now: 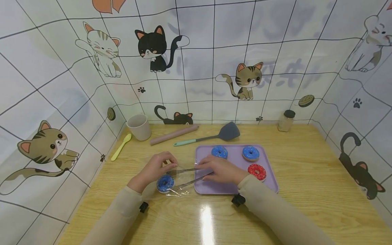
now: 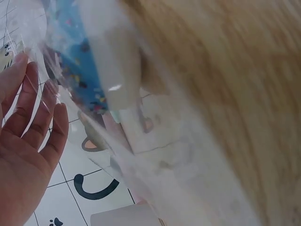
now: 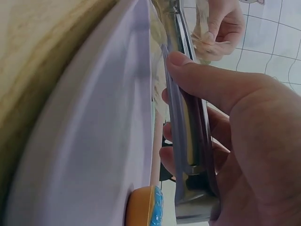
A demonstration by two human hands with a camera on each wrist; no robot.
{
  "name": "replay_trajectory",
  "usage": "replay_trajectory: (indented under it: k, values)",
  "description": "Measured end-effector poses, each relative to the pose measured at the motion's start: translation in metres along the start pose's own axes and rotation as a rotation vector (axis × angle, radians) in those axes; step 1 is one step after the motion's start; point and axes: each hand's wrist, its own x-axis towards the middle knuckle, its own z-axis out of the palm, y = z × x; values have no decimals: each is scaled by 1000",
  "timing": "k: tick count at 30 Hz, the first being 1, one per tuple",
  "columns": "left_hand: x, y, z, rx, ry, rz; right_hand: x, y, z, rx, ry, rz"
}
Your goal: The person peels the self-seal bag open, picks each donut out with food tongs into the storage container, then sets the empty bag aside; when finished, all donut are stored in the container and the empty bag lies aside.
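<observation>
My left hand point(image 1: 156, 168) pinches the edge of a clear plastic bag point(image 1: 180, 193) between thumb and fingertips. Inside or under the film lies a blue-frosted donut point(image 1: 165, 183) with sprinkles; in the left wrist view the film covers it. Metal tongs point(image 3: 190, 122) are gripped in my right hand point(image 1: 222, 169), which is over the left part of a purple tray point(image 1: 234, 149). The tongs' arms spread leftward, their tips beside the blue donut at the bag. On the tray sit two more blue donuts point(image 1: 250, 153) and a red donut point(image 1: 256, 172), partly behind my right forearm.
Behind the tray lie a spatula point(image 1: 229, 132) with a green handle and a brownish-pink rolling pin point(image 1: 174, 134). A beige cup point(image 1: 139, 127) and yellow spoon point(image 1: 121, 147) are at the back left. A black-lidded jar point(image 1: 286, 121) stands at the back right, near the cat-patterned wall.
</observation>
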Motion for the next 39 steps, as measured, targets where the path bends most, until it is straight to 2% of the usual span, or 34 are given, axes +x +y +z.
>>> replay_trajectory:
  k: [6, 12, 17, 24, 29, 35, 39]
  values:
    - [-2, -4, 1, -18, -20, 15, -4, -2, 1, -25, 10, 3]
    - [-3, -8, 3, -36, -57, 14, -14, -8, -6, -35, 55, 18]
    - [-3, -11, 3, -41, -58, 24, -29, -9, -15, -48, 86, 54]
    - [-4, -13, -1, -41, -67, 9, -51, 0, -23, -39, 94, 108]
    - [-5, -14, -2, -36, -56, 12, -71, 6, -28, -55, 116, 116]
    - [-6, -16, -2, -26, -40, 15, -96, 14, -32, -128, 186, 108]
    - [-6, -16, -1, -27, -30, 5, -111, 17, -37, -121, 229, 119]
